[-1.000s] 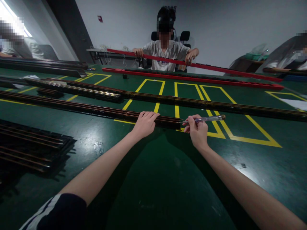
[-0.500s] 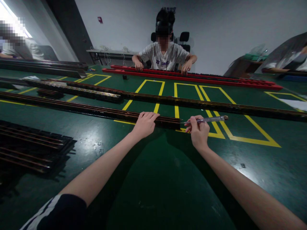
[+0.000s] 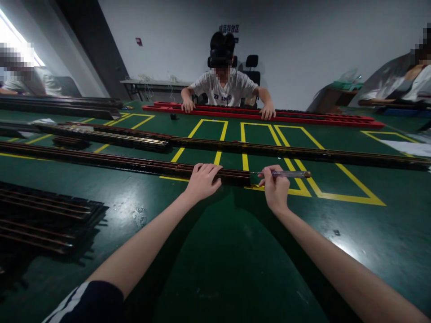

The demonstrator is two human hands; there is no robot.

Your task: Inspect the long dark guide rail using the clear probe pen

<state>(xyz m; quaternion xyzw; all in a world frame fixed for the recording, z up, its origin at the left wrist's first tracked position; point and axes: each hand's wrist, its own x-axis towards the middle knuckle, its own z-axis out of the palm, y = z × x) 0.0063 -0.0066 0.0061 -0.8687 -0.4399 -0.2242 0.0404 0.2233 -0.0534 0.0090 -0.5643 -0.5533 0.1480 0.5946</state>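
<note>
Green table [image 3: 215, 269] carries a long dark rail [image 3: 117, 162]. The left hand [image 3: 202, 181] lies on its right end, fingers curled over the top and gripping it. Just beside, the right hand [image 3: 276, 190] pinches a screwdriver [image 3: 289, 174], tip at the rail's end. Beyond lies a second rail [image 3: 303, 153], then red rails [image 3: 319, 120] under a co-worker's hand [image 3: 268, 112]. A stack [image 3: 43, 220] sits far left.

1. Green counter [image 3: 215, 269], yellow boxes [image 3: 194, 131] painted on it.
2. Long dark rail [image 3: 303, 152] spans the counter mid-way across.
3. Shorter dark rail [image 3: 117, 139] at left.
4. Stacked dark strips [image 3: 43, 220] at near left.
5. Red trays [image 3: 319, 120] along far edge.
6. Person in white T-shirt [image 3: 224, 89] seated opposite, touching the trays.
7. Another person [image 3: 404, 85] at far right.
</note>
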